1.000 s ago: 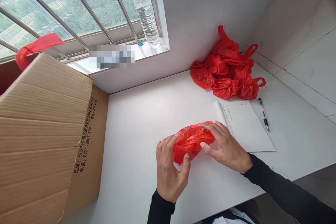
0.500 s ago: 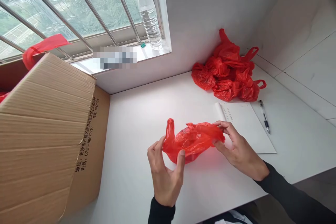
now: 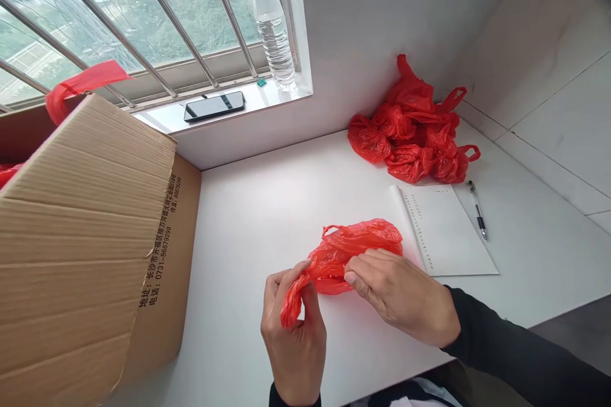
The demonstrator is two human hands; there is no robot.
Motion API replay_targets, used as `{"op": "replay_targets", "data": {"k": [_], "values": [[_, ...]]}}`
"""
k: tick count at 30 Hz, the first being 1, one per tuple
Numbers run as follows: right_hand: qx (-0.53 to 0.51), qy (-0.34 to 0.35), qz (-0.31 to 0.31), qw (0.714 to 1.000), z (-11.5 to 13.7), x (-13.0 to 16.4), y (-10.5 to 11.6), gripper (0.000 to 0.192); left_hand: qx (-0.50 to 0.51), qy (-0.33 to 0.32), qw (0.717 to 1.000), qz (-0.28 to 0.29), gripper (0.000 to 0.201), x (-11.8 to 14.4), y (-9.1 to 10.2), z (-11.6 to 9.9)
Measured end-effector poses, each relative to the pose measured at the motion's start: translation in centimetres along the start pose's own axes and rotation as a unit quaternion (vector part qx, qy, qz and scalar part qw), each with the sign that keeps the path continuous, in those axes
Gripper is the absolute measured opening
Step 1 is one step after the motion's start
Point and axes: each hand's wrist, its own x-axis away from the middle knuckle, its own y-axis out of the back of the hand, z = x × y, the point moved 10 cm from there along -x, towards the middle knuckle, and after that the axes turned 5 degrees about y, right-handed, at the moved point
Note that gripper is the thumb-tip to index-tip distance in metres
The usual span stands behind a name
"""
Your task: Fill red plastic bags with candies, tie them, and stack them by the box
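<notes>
The open brown corrugated cardboard box (image 3: 86, 235) closes off the left edge of the white tabletop (image 3: 248, 216); bare surface lies between the box and your hands. Right of the box, your left hand (image 3: 291, 331) pinches one twisted end of the crumpled red plastic bag (image 3: 356, 248), fingers closed on it. The bag rests on the tabletop, long axis left-right. Your right hand (image 3: 401, 292) presses on the bag's near side, fingers curled. Farther right: white lined notepad (image 3: 449, 229), black-and-silver pen (image 3: 478, 219).
</notes>
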Motion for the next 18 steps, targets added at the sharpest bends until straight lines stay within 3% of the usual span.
{"op": "replay_targets", "data": {"k": [4,7,9,14,18], "values": [[0.023,-0.043,0.077,0.996,-1.3,0.3,-1.8,0.039,0.088,0.111,0.99,0.014,0.016,0.2,0.3,1.8],[0.051,-0.088,0.154,0.983,-2.5,0.6,-2.9,0.028,0.152,0.207,0.966,0.039,0.023,0.6,-0.2,3.9],[0.066,-0.126,0.17,0.975,-3.4,0.4,-2.8,0.021,0.189,0.245,0.949,0.051,0.03,0.7,-0.6,5.0],[0.132,-0.13,0.166,0.969,-3.3,-1.3,-2.1,0.022,0.223,0.266,0.936,0.057,0.027,0.3,-1.1,5.9],[0.122,-0.061,0.203,0.97,-1.6,-2.5,-4.6,0.027,0.24,0.272,0.93,0.061,0.03,-0.1,-1.6,5.5]]}}
